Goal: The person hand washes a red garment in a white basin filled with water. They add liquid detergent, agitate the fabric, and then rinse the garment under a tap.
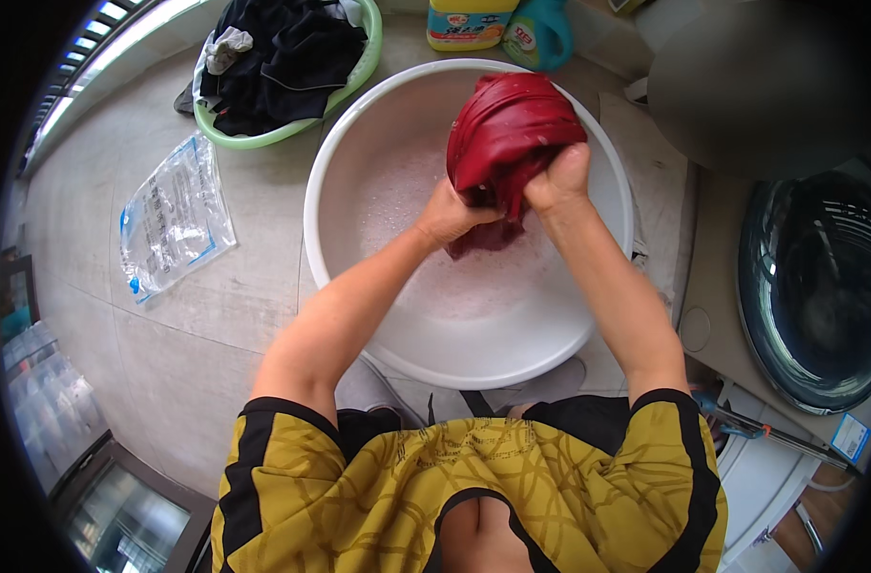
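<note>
A wet, dark red cloth or garment (514,132) is bunched above a large round white plastic basin (471,358). My left hand (455,211) grips its lower left part, the fingers partly hidden in the folds. On the lower right side my right hand (563,177) holds it too, its fingertips covered by the fabric. A loose end of the cloth hangs between and below the hands. Sudsy, pinkish water (471,290) lies in the bottom of the basin.
A green basin (281,135) of dark clothes stands at the upper left, near a clear plastic bag (174,218) on the tiled floor. Behind the white basin are a yellow jug (471,25) and a teal detergent bottle (539,36). A washing machine's round door (811,286) is at right.
</note>
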Tool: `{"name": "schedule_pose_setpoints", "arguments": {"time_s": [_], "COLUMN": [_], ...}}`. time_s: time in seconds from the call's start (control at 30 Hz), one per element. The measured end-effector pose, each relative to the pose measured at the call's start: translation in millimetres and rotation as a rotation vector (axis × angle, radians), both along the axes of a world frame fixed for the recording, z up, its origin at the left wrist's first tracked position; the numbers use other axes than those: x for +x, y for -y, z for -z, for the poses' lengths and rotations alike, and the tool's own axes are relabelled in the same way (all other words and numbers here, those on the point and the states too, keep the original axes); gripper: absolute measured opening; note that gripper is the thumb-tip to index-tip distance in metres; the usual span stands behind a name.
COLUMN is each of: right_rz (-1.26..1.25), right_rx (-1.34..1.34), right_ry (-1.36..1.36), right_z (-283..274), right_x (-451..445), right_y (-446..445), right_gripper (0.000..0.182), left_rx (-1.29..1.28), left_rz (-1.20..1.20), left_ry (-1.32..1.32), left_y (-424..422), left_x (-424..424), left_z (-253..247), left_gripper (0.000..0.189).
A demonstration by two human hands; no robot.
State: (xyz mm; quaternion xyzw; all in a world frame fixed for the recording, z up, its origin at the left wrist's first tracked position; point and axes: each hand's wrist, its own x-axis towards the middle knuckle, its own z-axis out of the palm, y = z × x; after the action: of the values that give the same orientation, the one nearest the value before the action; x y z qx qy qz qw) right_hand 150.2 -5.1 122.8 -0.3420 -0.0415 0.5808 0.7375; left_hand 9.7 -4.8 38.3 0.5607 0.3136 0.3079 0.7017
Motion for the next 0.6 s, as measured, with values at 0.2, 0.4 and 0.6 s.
{"name": "schedule_pose_setpoints", "arguments": {"time_s": [0.2, 0.4, 0.6], "right_rz": [-0.097, -0.44, -0.646], "right_rx": [-0.39, -0.56, -0.772], "right_ry": [-0.035, 1.312, 1.446], "right_z": [111, 145, 163], "right_x": [37, 58, 34], "right_y": [-22, -4, 73], "right_gripper": [0.029, 0.072, 0.09], "left_rx": [-0.498, 0.172, 0.073], "left_rz": [-0.056, 0.106, 0.027], "left_ry": [-0.366, -0.878, -0.649], "left_y": [39, 62, 62], "left_x": [-4, -9, -10], "left_z": [45, 32, 62], "left_gripper": [0.049, 0.113, 0.103]}}
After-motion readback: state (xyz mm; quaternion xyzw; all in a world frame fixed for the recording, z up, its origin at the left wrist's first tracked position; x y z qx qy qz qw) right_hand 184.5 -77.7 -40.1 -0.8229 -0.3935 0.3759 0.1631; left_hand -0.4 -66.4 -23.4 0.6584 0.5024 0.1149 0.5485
